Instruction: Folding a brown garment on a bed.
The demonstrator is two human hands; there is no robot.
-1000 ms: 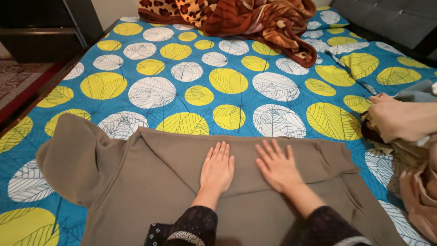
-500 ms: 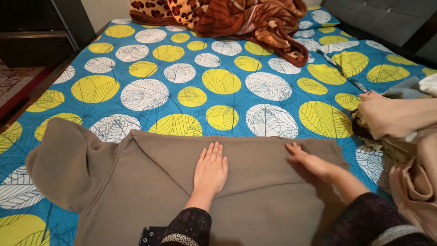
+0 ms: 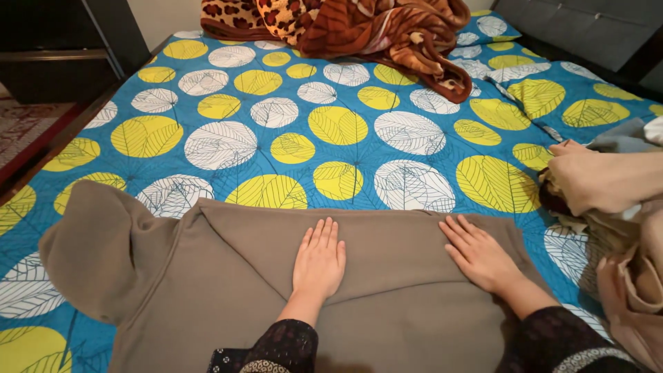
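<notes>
Grey-brown hooded sweatshirt (image 3: 228, 290) lies flat on the bed at the near edge — soft, matte, fleece-like knit, no sheen. Hood bulges as a rounded lump at the left; a sleeve is folded across the body, its edge forming a long diagonal crease that meets a horizontal fold line along the top.

Left hand (image 3: 320, 260): palm down on the folded sleeve near the middle of the garment, fingers straight and held close together, pressing flat. Right hand (image 3: 478, 253): palm down on the right part of the same folded layer, fingers slightly fanned, flat on the cloth. Neither hand grips anything. Both forearms in dark patterned sleeves.

Bedspread (image 3: 345, 131) — smooth printed cotton, turquoise ground with yellow and white veined leaf discs. Far end: crumpled plush blanket (image 3: 373, 31) in leopard and tiger print, thick pile. Right edge: heap of beige and tan clothes (image 3: 621, 228), loosely piled, just beside the sweatshirt's right corner
</notes>
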